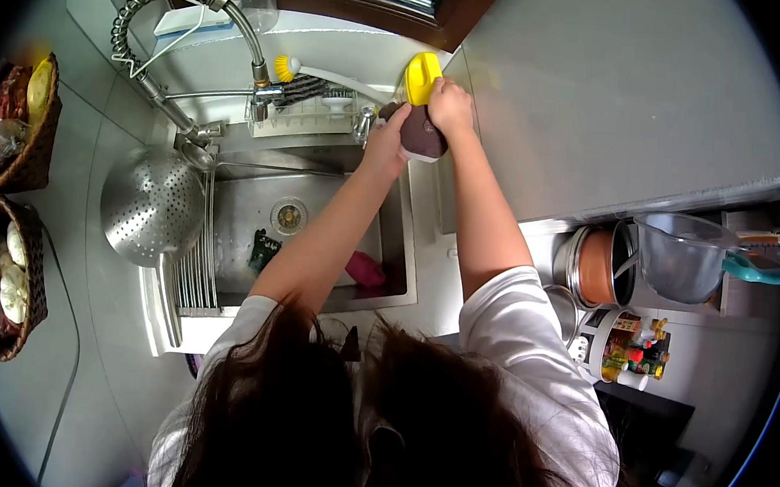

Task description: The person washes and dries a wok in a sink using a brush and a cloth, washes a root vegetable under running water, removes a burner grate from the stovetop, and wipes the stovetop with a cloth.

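Both arms reach past the sink to its far right corner. My left hand [388,144] is closed on the left side of a dark brown item [425,136] with a pale lower edge and a small mark on it; its kind is unclear. My right hand [452,108] is closed at the item's upper right, with its fingers against a yellow plastic piece [423,72] that has an oval hollow. Whether the yellow and brown parts are joined I cannot tell. A white-handled dish brush with yellow bristles [286,68] lies just left of them.
Below my arms is a steel sink [248,199] holding a dark green cloth [264,250] and a red-pink cloth [365,270]. A spring faucet [259,71], wire rack [308,125] and steel colander [151,204] stand around it. Woven baskets [44,142] line the left; pots [595,262] stand right.
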The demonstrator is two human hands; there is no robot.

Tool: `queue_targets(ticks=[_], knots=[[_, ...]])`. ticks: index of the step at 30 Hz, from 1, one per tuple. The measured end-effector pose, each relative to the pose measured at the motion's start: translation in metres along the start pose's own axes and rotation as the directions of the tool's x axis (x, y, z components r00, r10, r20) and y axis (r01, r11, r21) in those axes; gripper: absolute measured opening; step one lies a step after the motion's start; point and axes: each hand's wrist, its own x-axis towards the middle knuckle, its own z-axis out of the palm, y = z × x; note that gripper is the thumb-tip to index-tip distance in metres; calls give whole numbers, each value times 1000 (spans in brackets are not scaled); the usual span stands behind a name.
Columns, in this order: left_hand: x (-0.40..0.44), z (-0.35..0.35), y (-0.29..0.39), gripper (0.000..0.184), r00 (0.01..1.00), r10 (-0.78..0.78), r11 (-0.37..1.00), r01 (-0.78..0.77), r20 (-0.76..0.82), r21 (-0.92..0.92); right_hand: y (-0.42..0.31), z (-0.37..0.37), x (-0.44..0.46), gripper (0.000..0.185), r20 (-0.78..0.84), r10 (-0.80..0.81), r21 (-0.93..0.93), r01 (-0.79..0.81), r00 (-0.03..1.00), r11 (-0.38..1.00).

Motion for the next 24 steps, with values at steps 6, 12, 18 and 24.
queue_targets(ticks=[6, 12, 18, 24], knots=[[-5, -6, -5, 29, 1000, 21, 995, -19, -14, 100, 0, -7, 13, 50, 32, 40, 48, -42, 999, 998], [-7, -6, -15, 33, 1000, -13, 991, 16, -23, 136, -17, -21, 0, 50, 51, 126, 63, -129, 991, 990], [-5, -19, -24, 31, 999, -41, 999, 40, 8, 30, -16, -13, -2, 49, 92, 107, -86, -99, 990, 991], [-9, -19, -17, 35, 999, -36, 999, 36, -15, -8, -14, -27, 10, 49, 129, 145, 3, -147, 981, 989]])
